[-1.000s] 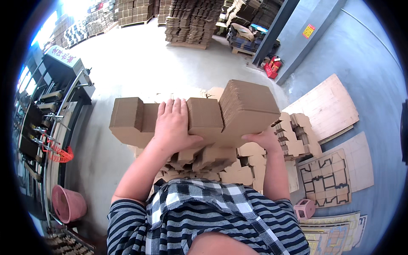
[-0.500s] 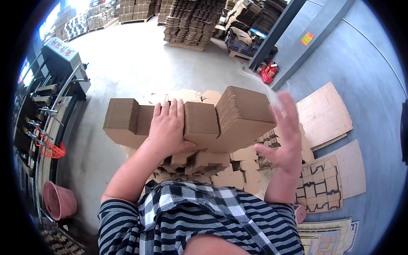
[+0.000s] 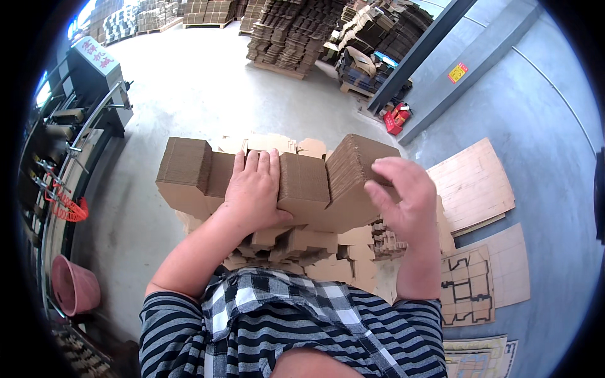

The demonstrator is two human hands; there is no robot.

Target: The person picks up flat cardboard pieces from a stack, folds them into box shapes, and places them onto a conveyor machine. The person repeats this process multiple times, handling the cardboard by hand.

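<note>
A thick stack of die-cut cardboard blanks [image 3: 304,179] stands on edge in front of me, its brown corrugated edges facing up in steps and notches. My left hand [image 3: 253,192] grips it at the middle notch, fingers over the top and thumb against the near face. At its raised right end is my right hand [image 3: 406,192], fingers bent and parted from the thumb. I cannot tell whether those fingertips touch the cardboard. More cut cardboard pieces [image 3: 299,242] lie underneath, partly hidden by the stack and my arms.
To the left stand a machine [image 3: 94,82] and a pink bucket [image 3: 75,286]. Flat boards [image 3: 472,183] and a cutting-die board [image 3: 466,286] lie on the right. Beyond are palletised cardboard piles [image 3: 290,38], a steel post [image 3: 422,53] and red fire extinguishers [image 3: 397,118].
My right hand has come left and inward to the stack's right end, its raised fingers now bent. The left hand keeps its hold; the view has shifted slightly.
</note>
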